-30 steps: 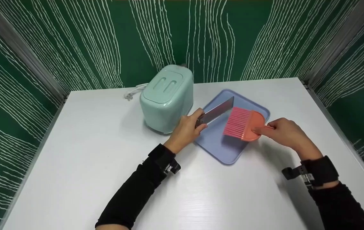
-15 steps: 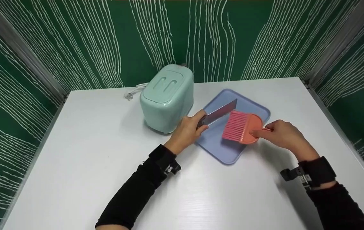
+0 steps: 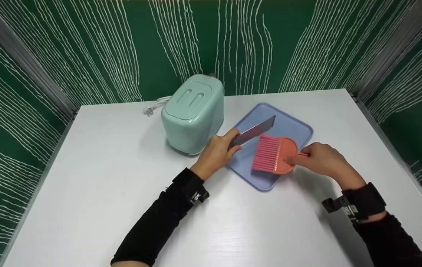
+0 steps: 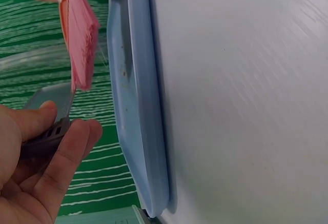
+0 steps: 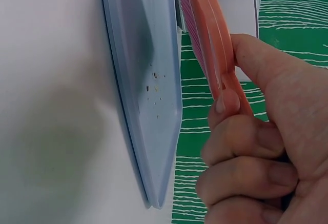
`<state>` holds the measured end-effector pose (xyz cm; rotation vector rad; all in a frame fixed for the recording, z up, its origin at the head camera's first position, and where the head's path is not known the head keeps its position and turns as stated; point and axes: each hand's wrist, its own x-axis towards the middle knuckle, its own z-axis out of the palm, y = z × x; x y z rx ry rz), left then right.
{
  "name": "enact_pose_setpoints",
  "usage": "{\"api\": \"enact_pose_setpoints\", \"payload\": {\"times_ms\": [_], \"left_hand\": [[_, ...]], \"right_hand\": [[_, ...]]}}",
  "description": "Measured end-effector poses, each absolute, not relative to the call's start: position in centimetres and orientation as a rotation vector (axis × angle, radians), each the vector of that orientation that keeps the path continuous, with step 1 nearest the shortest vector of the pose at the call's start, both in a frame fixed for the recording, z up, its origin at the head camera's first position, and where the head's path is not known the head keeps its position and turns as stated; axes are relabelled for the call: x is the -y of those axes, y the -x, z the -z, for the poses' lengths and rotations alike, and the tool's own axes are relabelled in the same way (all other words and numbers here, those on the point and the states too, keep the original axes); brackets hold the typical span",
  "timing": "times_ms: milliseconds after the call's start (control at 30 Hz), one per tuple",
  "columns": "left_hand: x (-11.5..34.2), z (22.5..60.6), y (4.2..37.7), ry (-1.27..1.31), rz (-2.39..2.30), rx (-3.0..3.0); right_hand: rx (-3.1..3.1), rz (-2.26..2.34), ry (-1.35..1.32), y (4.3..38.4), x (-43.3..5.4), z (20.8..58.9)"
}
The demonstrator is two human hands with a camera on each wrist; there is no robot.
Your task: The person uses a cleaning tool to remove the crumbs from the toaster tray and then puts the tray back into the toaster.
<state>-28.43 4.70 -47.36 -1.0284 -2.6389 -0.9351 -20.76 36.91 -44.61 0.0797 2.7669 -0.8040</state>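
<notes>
My left hand [image 3: 214, 152] grips the dark handle of a broad-bladed kitchen knife [image 3: 256, 130]. Its blade slants up and right above a lavender-blue tray [image 3: 293, 128]. In my right hand [image 3: 324, 160] is a small orange brush [image 3: 267, 152] with pink bristles, the handle pinched between thumb and fingers. The bristles point left, over the near half of the tray. From the left wrist, the brush's bristles [image 4: 82, 39] overlap the blade's far end [image 4: 54, 95]. Small brown crumbs [image 5: 155, 75] lie on the tray floor in the right wrist view.
A mint-green toaster [image 3: 192, 115] stands just left of the tray, close behind my left hand. Its white cord and plug [image 3: 153, 107] lie on the white table [image 3: 122, 185] beside it. Green walls with white streaks enclose the back and sides.
My right hand has brought the brush leftward and nearer to me, lower over the tray. The knife has shifted slightly right and toward me, its blade tip a little lower in view.
</notes>
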Motion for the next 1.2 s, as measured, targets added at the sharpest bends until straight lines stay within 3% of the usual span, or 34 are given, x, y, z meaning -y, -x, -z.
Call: {"api": "enact_pose_setpoints", "payload": {"times_ms": [667, 1200], "left_hand": [[-4.8, 47.4, 28.2, 1.029, 0.916, 2.603], [-5.1, 46.9, 27.7, 1.052, 0.904, 2.616]], "right_hand": [[-2.845, 0.792, 0.033, 19.8, -34.6, 44.4], [-2.892, 0.778, -0.166, 21.1, -37.0, 45.4]]}}
